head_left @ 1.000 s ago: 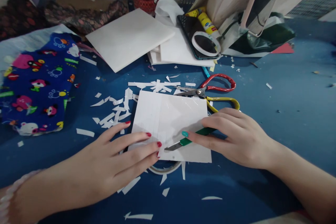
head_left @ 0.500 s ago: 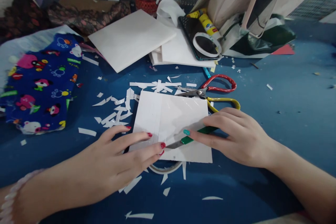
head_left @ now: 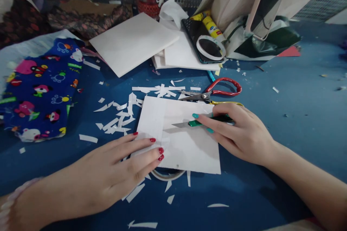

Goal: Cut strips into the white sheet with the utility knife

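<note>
A white card (head_left: 189, 144) lies on the blue table, raised at its near edge over a roll of tape (head_left: 168, 177) that shows only in part. My left hand (head_left: 121, 162) rests flat on the card's left side, fingers stretched out. A green craft knife (head_left: 195, 123) is in my right hand (head_left: 238, 133), fingers closed round its handle. Its bare blade points left above the middle of the card; whether it touches is unclear. Behind the card lie scissors (head_left: 206, 96) with one red and one yellow handle, the yellow one partly hidden by my right hand.
White paper scraps (head_left: 119, 119) litter the table left of and around the card. A blue patterned cloth (head_left: 40, 90) lies at left. White boards (head_left: 132, 43), a phone (head_left: 193, 34) with a tape roll (head_left: 210, 47) on it, and yellow glue sticks (head_left: 213, 27) stand behind.
My right hand has lifted the knife up and away from the card's lower middle, off my left fingertips. The left hand has shifted slightly left and stays on the card.
</note>
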A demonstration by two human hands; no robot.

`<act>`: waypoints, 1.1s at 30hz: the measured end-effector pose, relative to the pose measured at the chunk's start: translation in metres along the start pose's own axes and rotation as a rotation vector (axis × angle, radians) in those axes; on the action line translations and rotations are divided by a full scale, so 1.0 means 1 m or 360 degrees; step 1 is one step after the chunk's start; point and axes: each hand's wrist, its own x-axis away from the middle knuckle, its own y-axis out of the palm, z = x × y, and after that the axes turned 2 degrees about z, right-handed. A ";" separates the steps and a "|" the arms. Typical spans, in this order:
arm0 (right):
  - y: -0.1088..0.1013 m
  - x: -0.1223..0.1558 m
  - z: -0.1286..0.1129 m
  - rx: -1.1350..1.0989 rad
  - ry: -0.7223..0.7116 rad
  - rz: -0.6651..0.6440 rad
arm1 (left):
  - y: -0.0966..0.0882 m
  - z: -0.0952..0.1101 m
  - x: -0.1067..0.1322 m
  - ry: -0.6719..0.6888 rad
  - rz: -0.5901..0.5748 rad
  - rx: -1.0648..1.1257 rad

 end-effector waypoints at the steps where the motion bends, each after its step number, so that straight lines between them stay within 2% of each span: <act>1: 0.000 0.000 0.000 0.0004 0.0002 -0.0002 | 0.000 0.000 0.001 0.0001 0.0009 0.0000; 9: 0.002 0.001 0.001 0.0076 0.0015 -0.0015 | -0.005 0.004 -0.007 -0.0012 0.0036 -0.0040; 13: 0.003 0.001 0.001 0.0090 0.0035 -0.0005 | -0.005 0.002 -0.010 0.0006 -0.0023 -0.0055; 17: 0.000 0.000 0.001 0.0061 0.0040 0.0016 | -0.004 0.002 0.002 0.0024 -0.0041 -0.0033; 19: -0.002 0.000 -0.001 0.0048 0.0013 0.0012 | -0.005 0.004 0.011 -0.0041 -0.0005 0.0075; 20: -0.003 0.000 -0.002 0.0040 -0.0004 0.0006 | -0.005 0.005 0.015 -0.0038 0.0064 0.0156; 21: -0.004 0.000 -0.003 0.0026 -0.0021 -0.0002 | -0.006 0.006 0.019 -0.0165 0.0229 0.0183; 22: -0.005 0.000 -0.005 0.0005 -0.0037 -0.0005 | -0.007 0.006 0.020 -0.0198 0.0325 0.0181; 24: -0.006 -0.001 -0.008 -0.0044 -0.0057 0.0001 | -0.009 0.005 0.019 -0.0277 0.0450 0.0174; 28: -0.009 -0.002 -0.016 -0.0113 0.0002 0.0014 | -0.011 -0.005 0.005 -0.0403 0.0435 0.0004; 29: -0.009 -0.002 -0.018 -0.0112 0.0036 0.0005 | -0.010 -0.008 0.002 -0.0334 0.0400 -0.0057; 31: -0.010 -0.003 -0.022 -0.0083 0.0098 -0.0030 | -0.008 -0.011 -0.003 -0.0153 0.0144 -0.0122; 32: -0.010 -0.003 -0.024 -0.0060 0.0122 -0.0056 | -0.006 -0.012 -0.004 -0.0129 0.0017 -0.0109; 33: -0.009 -0.003 -0.026 -0.0038 0.0142 -0.0082 | -0.004 -0.012 -0.004 -0.0192 0.0008 -0.0110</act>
